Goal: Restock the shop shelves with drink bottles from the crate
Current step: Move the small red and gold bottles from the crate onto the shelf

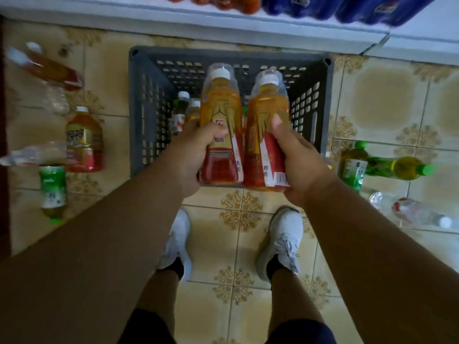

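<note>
A grey slotted plastic crate [146, 100] stands on the tiled floor below the white shelf edge [223, 23]. My left hand [193, 155] grips an orange tea bottle with a red label and white cap [221, 105], held above the crate. My right hand [295, 160] grips a second, matching orange bottle [268, 112] right beside the first. A few more bottles [183, 110] stand inside the crate at its left, partly hidden behind the held ones. Orange bottles [236, 2] and blue bottles [347, 8] line the shelf at the top.
Loose bottles lie on the floor: an upright red-label one [84, 140], a green-label one [53, 192] and clear ones at left; green tea bottles [352, 165] [397, 168] and a clear one [417, 212] at right. My white shoes [285, 242] stand just behind the crate.
</note>
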### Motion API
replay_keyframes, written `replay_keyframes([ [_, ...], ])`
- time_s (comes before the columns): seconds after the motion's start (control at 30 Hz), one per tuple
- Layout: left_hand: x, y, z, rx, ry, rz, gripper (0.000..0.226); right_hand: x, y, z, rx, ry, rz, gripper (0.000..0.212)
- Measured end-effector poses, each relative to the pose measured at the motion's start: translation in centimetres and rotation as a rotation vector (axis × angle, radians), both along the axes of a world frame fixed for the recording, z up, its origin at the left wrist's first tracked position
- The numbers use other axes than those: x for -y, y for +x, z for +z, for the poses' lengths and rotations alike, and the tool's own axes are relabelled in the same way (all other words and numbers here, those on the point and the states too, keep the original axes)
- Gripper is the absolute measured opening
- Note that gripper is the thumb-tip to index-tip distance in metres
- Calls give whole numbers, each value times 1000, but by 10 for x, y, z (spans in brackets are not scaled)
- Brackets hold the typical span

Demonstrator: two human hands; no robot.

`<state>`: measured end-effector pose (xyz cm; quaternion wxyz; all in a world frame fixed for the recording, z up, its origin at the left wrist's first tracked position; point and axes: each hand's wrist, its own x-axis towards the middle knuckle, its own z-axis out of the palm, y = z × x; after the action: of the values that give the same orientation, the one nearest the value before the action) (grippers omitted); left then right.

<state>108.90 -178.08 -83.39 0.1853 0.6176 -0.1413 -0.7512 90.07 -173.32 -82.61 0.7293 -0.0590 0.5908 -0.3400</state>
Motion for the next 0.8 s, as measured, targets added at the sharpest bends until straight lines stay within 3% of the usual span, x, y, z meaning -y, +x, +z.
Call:
replay_keyframes([
  [0.1, 5, 9, 82, -122, -71, 14, 33, 2, 2, 72, 144, -43, 16, 81],
  [0.13, 7, 10, 112, -146, -113, 6, 34, 4, 2, 98, 182, -75, 6, 83],
  [0.23, 15, 0, 216, -137, -241, -30, 38, 14, -5, 190, 274, -197, -42, 79],
  [0.3, 20, -9, 281, -112, -303, -24, 40, 22, -13, 256, 288, -279, -57, 61],
  [0.37, 17, -18, 347, -102, -354, -26, 40, 23, -22, 326, 272, -323, -82, 49],
  [0.57, 1, -47, 518, -19, -595, -36, 34, 13, -50, 503, 87, -482, 33, 72],
  [0.7, -9, -69, 597, -47, -690, 26, 49, 10, -64, 599, -83, -679, 106, 65],
  [0.8, -13, -81, 634, -100, -760, 37, 55, 7, -77, 639, -151, -759, 100, 59],
])
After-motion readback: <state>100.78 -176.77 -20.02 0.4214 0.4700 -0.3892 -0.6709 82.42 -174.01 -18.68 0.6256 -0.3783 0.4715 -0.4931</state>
